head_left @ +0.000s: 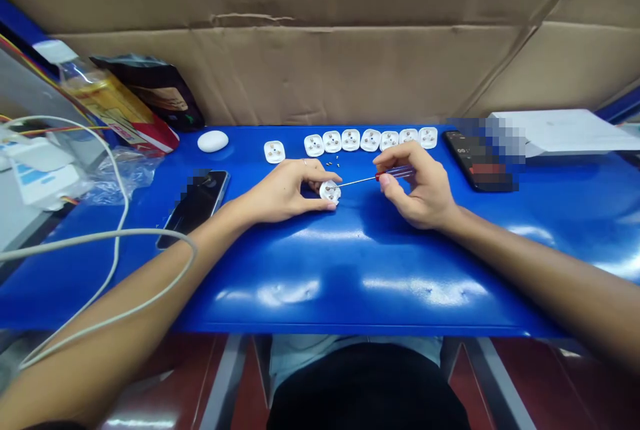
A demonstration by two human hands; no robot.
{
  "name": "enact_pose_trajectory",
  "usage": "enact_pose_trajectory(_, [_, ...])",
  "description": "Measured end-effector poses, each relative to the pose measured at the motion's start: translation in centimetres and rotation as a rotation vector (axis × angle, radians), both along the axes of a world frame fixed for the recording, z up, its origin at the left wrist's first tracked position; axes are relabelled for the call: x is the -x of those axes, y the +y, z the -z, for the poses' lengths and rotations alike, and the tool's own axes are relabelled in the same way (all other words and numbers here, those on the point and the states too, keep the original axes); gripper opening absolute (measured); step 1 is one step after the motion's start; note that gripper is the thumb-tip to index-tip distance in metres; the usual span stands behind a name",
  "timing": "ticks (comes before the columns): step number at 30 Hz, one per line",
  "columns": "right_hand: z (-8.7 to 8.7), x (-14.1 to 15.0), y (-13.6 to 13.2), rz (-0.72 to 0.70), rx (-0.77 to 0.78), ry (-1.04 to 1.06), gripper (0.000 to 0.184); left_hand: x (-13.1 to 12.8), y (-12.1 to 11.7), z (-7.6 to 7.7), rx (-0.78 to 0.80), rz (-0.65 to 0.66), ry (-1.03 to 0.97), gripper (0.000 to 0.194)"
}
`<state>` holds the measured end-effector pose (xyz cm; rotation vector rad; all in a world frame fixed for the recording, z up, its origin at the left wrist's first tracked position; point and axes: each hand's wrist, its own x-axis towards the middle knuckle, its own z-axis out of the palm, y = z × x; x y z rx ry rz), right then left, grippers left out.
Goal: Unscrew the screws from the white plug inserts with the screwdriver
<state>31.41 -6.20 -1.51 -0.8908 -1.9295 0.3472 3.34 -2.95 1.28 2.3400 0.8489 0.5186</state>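
Note:
Between the thumb and fingers of my left hand (290, 191) is a small white plastic part (331, 194) with metal pieces inside it. My right hand (417, 190) grips the handle of a screwdriver (395, 173), whose thin shaft points left, with the tip at the white part. Several tiny screws (330, 164) lie on the blue table just beyond my left fingers. Behind them stretches a row of white square plastic parts (351, 140) with metal pieces in them, and one similar white part (275, 151) sits apart to the left.
On the left are a white egg-shaped object (213, 141), a phone (197, 207), a bottle (110, 100) and a dark pouch (160, 93). A pale cable (116, 217) loops over my left forearm. A second phone (477, 160) and a white box (555, 130) lie at the right.

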Motion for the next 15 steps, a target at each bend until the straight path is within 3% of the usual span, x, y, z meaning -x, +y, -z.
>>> enact_pose_trajectory(2, [0.05,-0.11,0.13,-0.031,0.000,-0.004,0.024,0.00,0.03,0.02,-0.001,-0.002,0.003,0.048])
enact_pose_trajectory(8, [-0.13,0.09,0.00,0.039,0.000,-0.002,0.006,0.09,0.14,0.22,-0.019,0.000,-0.007,0.048])
enact_pose_trajectory(12, [0.00,0.06,-0.10,-0.038,-0.040,-0.004,0.024,0.15,0.16,0.24,-0.014,0.002,0.001,0.048])
enact_pose_trajectory(15, [0.08,0.03,-0.03,0.001,0.016,-0.015,0.016,0.16,0.23,0.35,-0.011,-0.006,-0.001,0.049])
